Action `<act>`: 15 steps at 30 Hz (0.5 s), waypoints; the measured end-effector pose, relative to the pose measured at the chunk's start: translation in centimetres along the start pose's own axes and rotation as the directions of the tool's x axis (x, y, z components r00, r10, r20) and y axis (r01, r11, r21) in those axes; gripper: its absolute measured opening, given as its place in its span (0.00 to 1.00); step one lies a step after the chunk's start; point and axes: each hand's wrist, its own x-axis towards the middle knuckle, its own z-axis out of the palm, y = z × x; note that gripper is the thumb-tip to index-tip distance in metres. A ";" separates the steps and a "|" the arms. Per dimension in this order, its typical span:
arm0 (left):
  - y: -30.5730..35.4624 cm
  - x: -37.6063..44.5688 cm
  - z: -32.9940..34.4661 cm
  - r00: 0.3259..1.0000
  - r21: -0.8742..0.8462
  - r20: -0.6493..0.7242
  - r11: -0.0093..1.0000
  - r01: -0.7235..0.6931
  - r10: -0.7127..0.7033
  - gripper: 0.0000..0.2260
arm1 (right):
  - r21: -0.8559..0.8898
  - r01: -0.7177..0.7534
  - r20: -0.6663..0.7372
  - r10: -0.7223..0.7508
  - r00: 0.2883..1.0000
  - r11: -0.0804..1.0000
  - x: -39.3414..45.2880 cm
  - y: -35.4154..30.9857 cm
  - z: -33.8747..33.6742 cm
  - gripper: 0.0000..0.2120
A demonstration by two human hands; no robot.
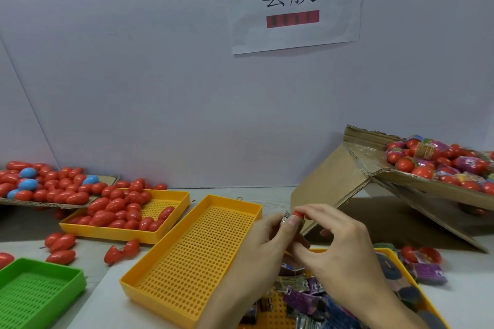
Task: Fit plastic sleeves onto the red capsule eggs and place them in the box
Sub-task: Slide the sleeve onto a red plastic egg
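red capsule egg (297, 214) pinched between left hand (270, 246) and right hand (339, 240) above sleeve tray (385, 251); sleeve (285, 218) being worked on, egg steadied by both sets of fingers. cardboard box (401, 181) tilted near right for easy drop.

both hands, left grip (270, 243) and right grip (339, 238), pinch a red egg (297, 214) in its sleeve (286, 218); box (417, 168) up right of them.

We see a white paper sheet (295, 8) stuck on the wall, printed with two large black characters, 套膜. Beneath them sits a red bar (293, 19) with dark stripes, unreadable. Print on the plastic sleeves (302, 292) is too blurred for us.
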 end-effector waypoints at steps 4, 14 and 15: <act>0.3 -0.2 0.1 0.998 -0.026 0.039 0.998 0.048 -0.047 0.13 | 0.040 -0.031 -0.025 0.032 0.999 0.999 -0.1 0.0 0.0 0.23; -0.1 -0.1 0.1 0.996 -0.087 0.032 0.993 0.081 -0.078 0.13 | 0.097 -0.012 0.053 0.007 0.999 0.995 0.0 -0.3 -0.3 0.23; -0.1 -0.1 0.1 0.996 -0.079 0.029 0.993 0.083 -0.081 0.13 | 0.097 -0.002 0.067 -0.004 0.998 0.995 0.0 -0.4 -0.3 0.24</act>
